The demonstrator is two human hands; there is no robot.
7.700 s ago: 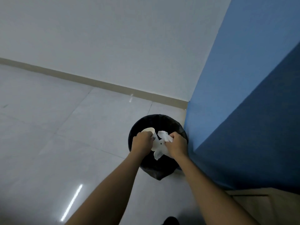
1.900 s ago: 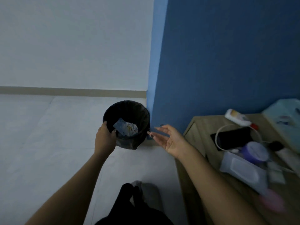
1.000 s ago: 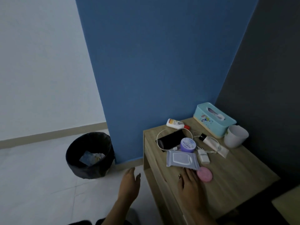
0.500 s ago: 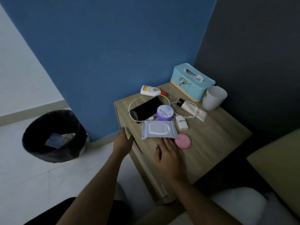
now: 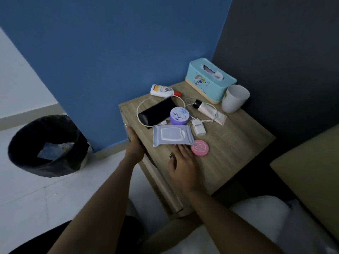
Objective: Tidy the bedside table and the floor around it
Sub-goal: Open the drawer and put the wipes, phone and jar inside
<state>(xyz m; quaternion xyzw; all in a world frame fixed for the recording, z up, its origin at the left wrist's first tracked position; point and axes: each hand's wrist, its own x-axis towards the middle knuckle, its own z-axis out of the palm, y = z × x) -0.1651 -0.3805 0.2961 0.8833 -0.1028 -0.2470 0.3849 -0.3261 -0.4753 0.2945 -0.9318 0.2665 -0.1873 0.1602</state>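
Both hands have left the bin [image 5: 47, 145], which now stands on the floor against the blue wall with scraps of rubbish inside, and have come over to the table [image 5: 229, 143]. The left hand [image 5: 134, 145] curls over the table's front-left edge; whether it grips a drawer lip there or merely steadies the body cannot be told, since the fingers wrap out of sight. The right hand [image 5: 183, 162] lies flat on the top, fingers spread and holding nothing, its fingertips touching the near edge of the wipes pack [image 5: 172, 135], with the pink compact [image 5: 200, 148] just beside them on the right.

That placement suggests the pack or the compact is the next thing to be picked up. Behind the pack lie a purple jar [image 5: 179, 116], a phone [image 5: 156, 111] looped by a white cable [image 5: 140, 109], a plug [image 5: 199, 127], a tube [image 5: 209, 111] and a lotion bottle [image 5: 163, 90] on its side. A tissue box [image 5: 209, 83] and a cup [image 5: 234, 99] sit at the back corner, already fairly orderly. The clutter itself looks untouched so far.
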